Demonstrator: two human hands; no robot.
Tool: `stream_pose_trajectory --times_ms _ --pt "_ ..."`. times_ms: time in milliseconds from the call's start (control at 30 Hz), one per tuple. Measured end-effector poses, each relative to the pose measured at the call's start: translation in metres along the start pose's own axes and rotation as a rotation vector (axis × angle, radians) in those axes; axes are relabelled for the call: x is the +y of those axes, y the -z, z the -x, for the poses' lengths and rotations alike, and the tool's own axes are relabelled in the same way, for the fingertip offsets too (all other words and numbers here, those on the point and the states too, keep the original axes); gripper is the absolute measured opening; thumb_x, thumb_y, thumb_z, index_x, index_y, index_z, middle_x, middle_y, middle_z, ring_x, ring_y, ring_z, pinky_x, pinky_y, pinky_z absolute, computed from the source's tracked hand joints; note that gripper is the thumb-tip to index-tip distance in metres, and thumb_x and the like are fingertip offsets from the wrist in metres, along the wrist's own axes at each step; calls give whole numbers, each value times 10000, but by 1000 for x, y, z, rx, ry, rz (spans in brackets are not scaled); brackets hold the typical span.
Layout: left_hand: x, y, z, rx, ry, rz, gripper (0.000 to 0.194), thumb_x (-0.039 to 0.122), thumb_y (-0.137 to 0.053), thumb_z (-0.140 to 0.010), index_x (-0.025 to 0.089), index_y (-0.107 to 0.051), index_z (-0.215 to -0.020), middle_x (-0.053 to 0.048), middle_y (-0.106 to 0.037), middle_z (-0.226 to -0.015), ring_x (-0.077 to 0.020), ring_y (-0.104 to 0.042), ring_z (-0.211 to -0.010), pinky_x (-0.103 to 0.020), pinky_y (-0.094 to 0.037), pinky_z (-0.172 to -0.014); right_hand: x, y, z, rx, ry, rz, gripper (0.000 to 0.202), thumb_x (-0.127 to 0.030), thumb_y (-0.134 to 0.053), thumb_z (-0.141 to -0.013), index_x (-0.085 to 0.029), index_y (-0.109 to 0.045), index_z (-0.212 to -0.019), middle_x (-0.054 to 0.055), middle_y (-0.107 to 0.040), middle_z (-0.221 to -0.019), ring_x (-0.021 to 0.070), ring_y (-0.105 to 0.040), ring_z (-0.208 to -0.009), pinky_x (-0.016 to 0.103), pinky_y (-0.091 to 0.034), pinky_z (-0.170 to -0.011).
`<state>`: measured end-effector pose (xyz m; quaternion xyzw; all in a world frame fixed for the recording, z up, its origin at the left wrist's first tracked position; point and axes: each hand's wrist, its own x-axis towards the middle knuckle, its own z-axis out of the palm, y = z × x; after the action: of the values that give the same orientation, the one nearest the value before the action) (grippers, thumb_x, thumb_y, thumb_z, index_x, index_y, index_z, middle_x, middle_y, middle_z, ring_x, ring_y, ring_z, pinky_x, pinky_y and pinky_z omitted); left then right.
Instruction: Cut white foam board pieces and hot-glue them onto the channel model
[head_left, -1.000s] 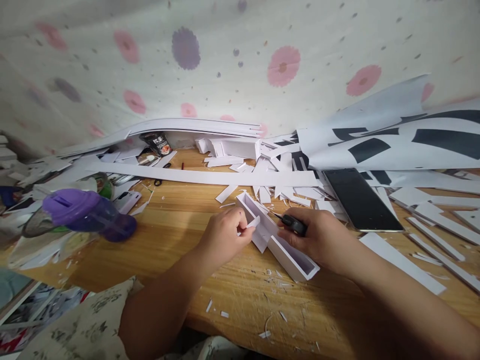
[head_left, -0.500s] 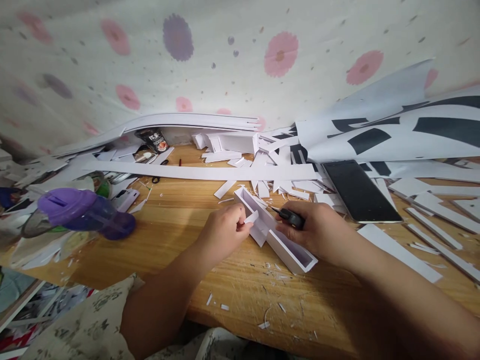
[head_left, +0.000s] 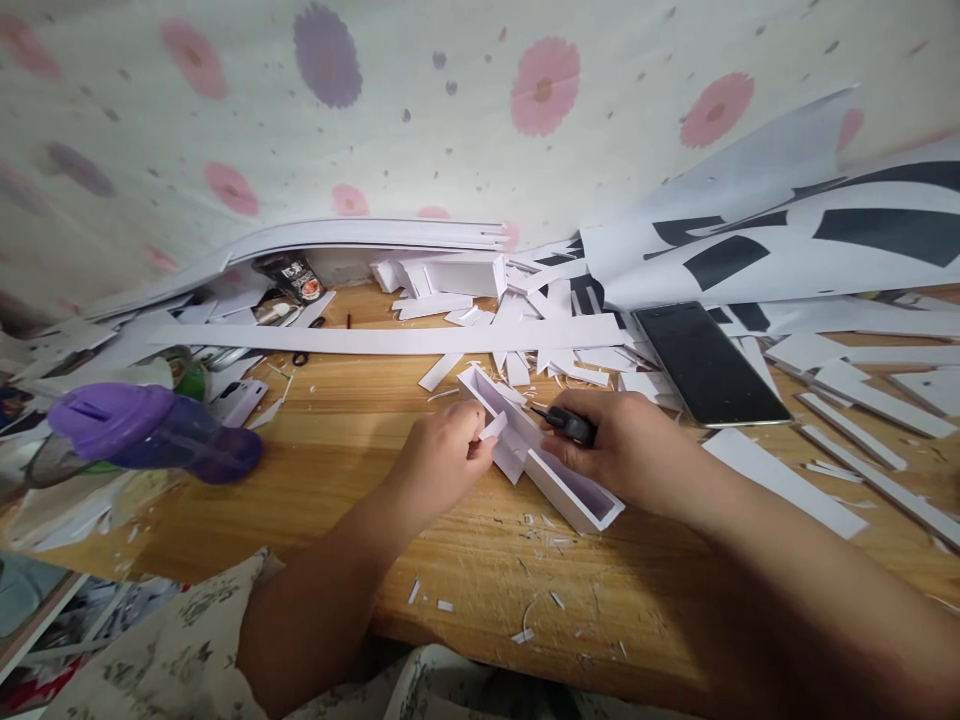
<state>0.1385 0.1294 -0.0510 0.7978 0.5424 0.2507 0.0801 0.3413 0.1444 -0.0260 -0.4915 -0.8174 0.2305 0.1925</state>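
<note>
Between my hands a long, narrow white box of foam board or card (head_left: 574, 492) lies slantwise on the wooden table, its top uncovered. One side wall is absent near its middle, where a white flap (head_left: 511, 462) hangs out. My left hand (head_left: 442, 450) pinches a small white card piece (head_left: 494, 427) at that gap. On the box's other side, my right hand (head_left: 619, 440) grips a black-handled tool (head_left: 571, 426) with a thin dark tip. The tip points left over the box; whether it touches the wall I cannot tell.
A purple bottle (head_left: 154, 430) lies at the left. A dark-screened tablet (head_left: 709, 362) rests at the right among white offcuts (head_left: 855, 430). Behind the box runs a long white strip (head_left: 390, 338). Small scissors (head_left: 301, 358) and a black packet (head_left: 294, 277) are farther back.
The whole view has shifted slightly, so everything sits a little left and higher. Both hands keep their grips and nearly the same places at the box.
</note>
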Motion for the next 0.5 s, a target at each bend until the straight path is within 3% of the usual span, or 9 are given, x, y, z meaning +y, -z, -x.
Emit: stream_pose_trajectory --times_ms 500 --pt "2 -1 -1 20 -73 -96 251 106 -524 -728 202 -320 -618 39 -428 -589 -103 -381 -537 -235 -270 -528 -1 1 1 10 16 14 137 -280 -548 -766 -191 -534 -663 -19 -526 -566 102 -407 -495 223 -293 -506"
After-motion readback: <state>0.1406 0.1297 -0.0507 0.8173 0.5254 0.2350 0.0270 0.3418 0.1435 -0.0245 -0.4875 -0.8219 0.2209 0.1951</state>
